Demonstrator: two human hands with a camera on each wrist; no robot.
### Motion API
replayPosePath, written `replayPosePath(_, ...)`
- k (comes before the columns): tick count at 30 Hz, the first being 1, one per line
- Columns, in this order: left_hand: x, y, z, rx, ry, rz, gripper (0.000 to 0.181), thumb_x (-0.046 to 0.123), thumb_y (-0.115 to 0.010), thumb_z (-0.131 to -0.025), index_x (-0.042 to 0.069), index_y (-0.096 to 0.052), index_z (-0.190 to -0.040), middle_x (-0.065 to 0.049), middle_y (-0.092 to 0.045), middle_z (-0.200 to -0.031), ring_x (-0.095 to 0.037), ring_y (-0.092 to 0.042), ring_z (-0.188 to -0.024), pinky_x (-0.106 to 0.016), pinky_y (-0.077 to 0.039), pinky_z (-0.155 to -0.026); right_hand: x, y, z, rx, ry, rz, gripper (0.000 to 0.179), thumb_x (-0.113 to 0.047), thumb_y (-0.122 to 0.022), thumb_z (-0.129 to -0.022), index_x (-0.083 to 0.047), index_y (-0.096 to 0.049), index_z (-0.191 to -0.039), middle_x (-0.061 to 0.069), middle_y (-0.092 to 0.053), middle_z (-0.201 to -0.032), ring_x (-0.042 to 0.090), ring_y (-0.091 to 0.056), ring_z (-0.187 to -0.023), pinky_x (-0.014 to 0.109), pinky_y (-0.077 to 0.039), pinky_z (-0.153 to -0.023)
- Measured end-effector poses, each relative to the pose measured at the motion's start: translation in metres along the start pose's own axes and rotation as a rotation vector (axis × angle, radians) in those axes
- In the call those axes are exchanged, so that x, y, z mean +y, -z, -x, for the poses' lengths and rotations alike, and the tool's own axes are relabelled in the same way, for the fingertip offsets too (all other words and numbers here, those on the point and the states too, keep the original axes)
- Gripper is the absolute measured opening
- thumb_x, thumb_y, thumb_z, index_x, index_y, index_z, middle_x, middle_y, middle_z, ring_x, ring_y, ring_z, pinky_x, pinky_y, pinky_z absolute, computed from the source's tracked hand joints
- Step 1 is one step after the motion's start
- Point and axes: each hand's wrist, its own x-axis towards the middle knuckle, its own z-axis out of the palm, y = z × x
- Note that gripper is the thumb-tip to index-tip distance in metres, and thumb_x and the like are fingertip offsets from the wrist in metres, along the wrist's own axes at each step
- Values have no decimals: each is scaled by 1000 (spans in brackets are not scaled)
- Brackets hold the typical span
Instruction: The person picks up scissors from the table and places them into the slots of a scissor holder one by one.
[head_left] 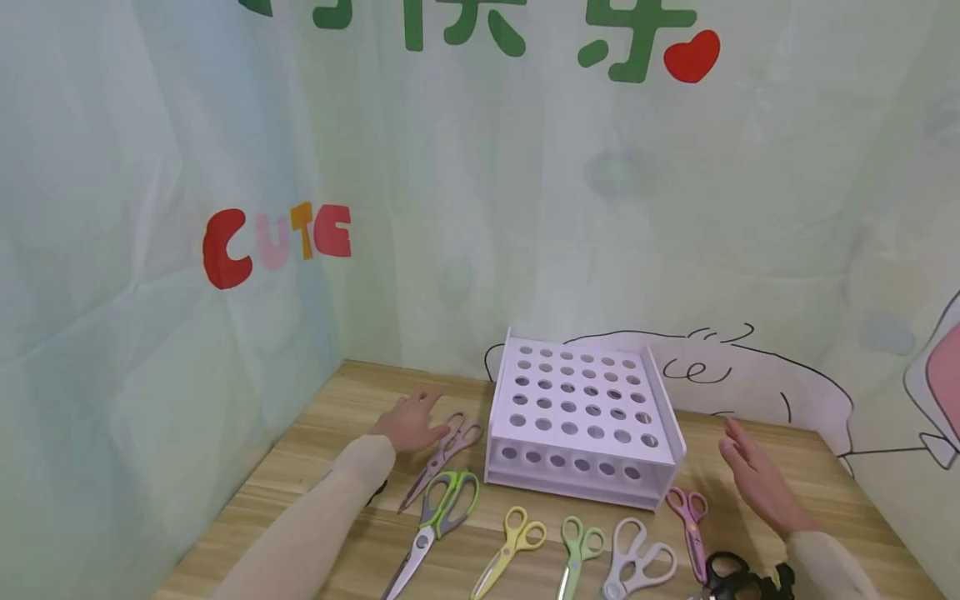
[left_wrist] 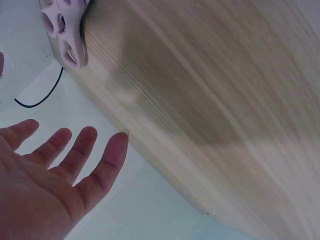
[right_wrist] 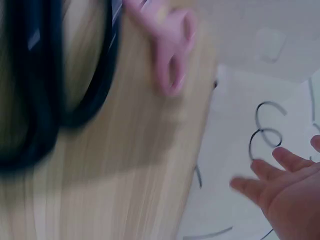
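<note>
My left hand [head_left: 411, 423] reaches over the table's left side, fingers spread and holding nothing. Just to its right lie mauve scissors [head_left: 437, 461], whose handles show top left in the left wrist view. On the right, my right hand [head_left: 767, 483] hovers with straight fingers, nothing in it. Nearest to it are pink scissors [head_left: 696, 550] and black-handled scissors [head_left: 784, 577], both blurred in the right wrist view. Between the hands stands a white rack [head_left: 663, 400] with rows of round holes. In front of it lie green-and-grey scissors [head_left: 423, 540], yellow scissors [head_left: 509, 550], light green scissors [head_left: 574, 560] and white scissors [head_left: 615, 588].
The wooden table [head_left: 300, 450] ends against fabric curtains [head_left: 480, 208] at the back and both sides. Coloured letters, a red heart [head_left: 692, 57] and line drawings decorate the cloth. Behind my left wrist, a small dark object [head_left: 377, 493] is mostly hidden.
</note>
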Motion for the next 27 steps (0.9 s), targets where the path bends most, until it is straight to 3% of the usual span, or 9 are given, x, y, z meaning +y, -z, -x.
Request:
replayPosePath(4, 0, -5, -5, 33, 9, 82, 71, 36, -68, -93, 4, -39, -150, -32, -36, -148, -49, -41, -132, -63, -40, -102, -18, -10, -2, -10, 6, -253, 64, -33, -31, -110, 4, -5, -156, 41, -19, -150, 57, -32, -131, 62, -46, -95)
replayPosePath(8, 0, -13, -10, 55, 21, 185, 70, 28, -73, -88, -5, -45, -143, -31, -49, -137, -43, -52, -122, -56, -45, -100, -33, -23, -5, -22, 2, -457, 64, -32, -34, -109, 1, -5, -157, 37, -18, -153, 18, -57, -119, 50, -55, -88)
replayPosePath(11, 2, -20, -13, 50, 68, 248, 71, 27, -76, -85, -9, -47, -138, -28, -57, -127, -40, -57, -114, -52, -49, -96, -39, -31, -6, -44, 13, -542, 65, -33, -35, -109, 0, -5, -157, 35, -15, -155, -11, -51, -106, 44, -57, -86)
replayPosePath(17, 10, -31, -19, 15, 205, 311, 75, 29, -79, -81, -9, -49, -137, -29, -56, -129, -43, -54, -119, -55, -45, -100, -44, -42, -6, -82, 36, -692, 66, -31, -35, -109, 3, -3, -156, 31, -5, -158, -7, -54, -109, 37, -56, -86)
replayPosePath(22, 16, -36, -22, -1, 269, 301, 82, 33, -83, -75, -10, -49, -137, -29, -55, -133, -43, -54, -120, -54, -45, -101, -47, -44, -5, -75, 5, -667, 61, -28, -37, -109, 0, -12, -156, 30, -11, -159, -1, -57, -109, 33, -55, -86)
replayPosePath(24, 18, -38, -23, -2, 288, 286, 78, 34, -84, -73, -9, -54, -130, -26, -59, -125, -40, -59, -111, -50, -50, -95, -47, -44, -5, -76, -9, -659, 59, -28, -37, -109, -2, -15, -157, 29, -13, -159, 1, -57, -109, 34, -55, -88)
replayPosePath(27, 21, -38, -24, -8, 313, 263, 58, 32, -86, -71, -7, -63, -108, -19, -65, -100, -31, -62, -87, -41, -55, -74, -48, -44, -7, -82, -17, -670, 59, -29, -37, -109, -3, -15, -157, 29, -12, -159, 1, -57, -110, 37, -54, -91)
